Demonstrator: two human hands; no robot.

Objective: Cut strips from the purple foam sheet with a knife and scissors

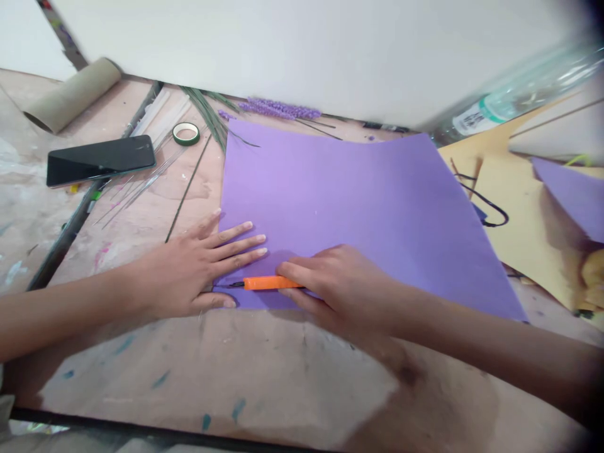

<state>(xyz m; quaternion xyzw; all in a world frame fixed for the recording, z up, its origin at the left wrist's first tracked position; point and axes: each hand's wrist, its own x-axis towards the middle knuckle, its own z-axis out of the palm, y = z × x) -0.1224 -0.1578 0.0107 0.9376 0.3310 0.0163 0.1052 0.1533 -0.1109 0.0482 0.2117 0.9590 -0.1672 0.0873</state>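
A large sheet of purple paper (358,189) lies flat on the table. My left hand (198,264) rests on its lower left corner, palm down with the fingers spread. An orange utility knife (264,283) is gripped in my right hand (330,277), whose fingers wrap round its rear part. The dark tip of the knife points left along the paper's near edge, close to my left thumb. Whether the blade cuts into the sheet cannot be made out.
Left of the paper are a black phone (101,162), a green tape roll (185,134), thin wires (146,185) and a cardboard tube (73,94). Purple flower stems (283,109) lie behind it. At right are a plastic bottle (533,94) and yellowish paper (509,220).
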